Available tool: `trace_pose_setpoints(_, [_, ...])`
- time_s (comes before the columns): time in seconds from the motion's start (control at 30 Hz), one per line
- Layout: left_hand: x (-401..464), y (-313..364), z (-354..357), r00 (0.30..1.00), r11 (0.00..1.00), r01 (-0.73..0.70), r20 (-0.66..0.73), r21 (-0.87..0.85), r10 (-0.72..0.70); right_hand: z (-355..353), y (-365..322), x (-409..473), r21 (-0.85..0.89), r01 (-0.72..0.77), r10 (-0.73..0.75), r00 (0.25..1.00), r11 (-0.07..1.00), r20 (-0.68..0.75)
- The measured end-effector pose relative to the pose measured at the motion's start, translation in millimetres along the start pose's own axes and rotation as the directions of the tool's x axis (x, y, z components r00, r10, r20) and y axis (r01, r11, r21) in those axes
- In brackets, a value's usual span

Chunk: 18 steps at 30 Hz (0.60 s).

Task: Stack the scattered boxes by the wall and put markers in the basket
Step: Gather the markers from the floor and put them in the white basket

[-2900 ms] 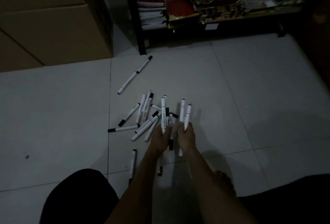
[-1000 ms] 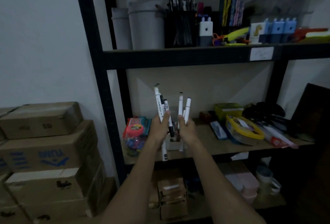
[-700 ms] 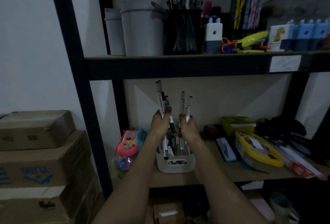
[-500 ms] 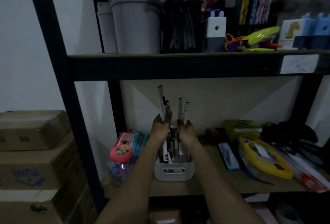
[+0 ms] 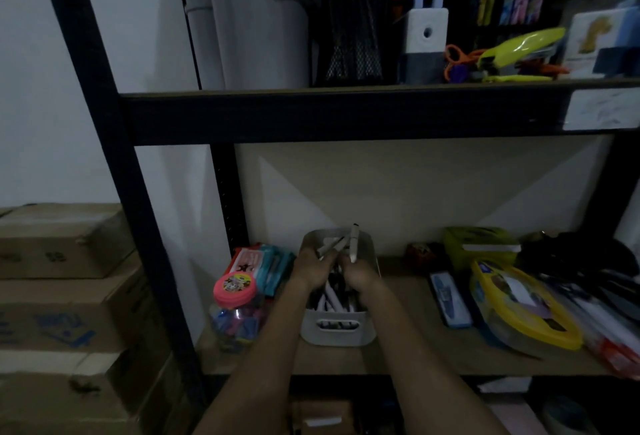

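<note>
Reaching over the white basket (image 5: pixel 337 330) on the shelf (image 5: pixel 408 358), both hands are inside its top: left hand (image 5: pixel 311 270) grips a few markers (image 5: pixel 333 246) that lean to the right, and right hand (image 5: pixel 360 275) holds one upright marker (image 5: pixel 353 243) w/ dark cap above the rim. More markers lie in the basket btw. the wrists. Jar w/ pink lid (image 5: pixel 235 310) stands just left of the basket, stacked cardboard boxes (image 5: pixel 65 296) further left by the wall, and a yellow-rim container (image 5: pixel 523 316) is on the right of it.
</note>
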<state>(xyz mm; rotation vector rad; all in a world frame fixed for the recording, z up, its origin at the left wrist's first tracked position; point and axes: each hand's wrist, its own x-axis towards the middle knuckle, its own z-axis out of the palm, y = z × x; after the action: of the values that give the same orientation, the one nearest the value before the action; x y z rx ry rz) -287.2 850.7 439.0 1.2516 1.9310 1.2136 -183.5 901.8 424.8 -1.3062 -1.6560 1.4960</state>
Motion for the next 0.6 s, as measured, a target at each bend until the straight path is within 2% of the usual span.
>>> trace_pose_setpoints(0.2, [-1.9, -2.2, 2.9, 0.999, 0.999, 0.034, 0.008, 0.043, -0.034, -1.8, 0.1, -1.3, 0.029, -0.034, 0.034, 0.999, 0.999, 0.011])
trace_pose_setpoints(0.33, [-6.6, -1.2, 2.7, 1.000, 0.997, 0.002, 0.009, 0.083, -0.003, 0.7, -5.6, -4.8, 0.074, 0.056, -0.053, 0.998, 0.996, -0.041])
trace_pose_setpoints(0.5, [-19.1, 8.1, -11.0, 0.999, 0.992, -0.042, -0.008, 0.121, 0.044, -4.3, -24.2, -19.9, -0.044, 0.070, -0.075, 0.991, 0.997, -0.113])
trace_pose_setpoints(0.6, [-38.1, 13.1, -24.7, 0.993, 0.984, -0.115, -0.025, 0.134, 0.119, -3.4, -29.7, -38.1, -0.092, 0.080, -0.094, 0.983, 0.993, -0.160])
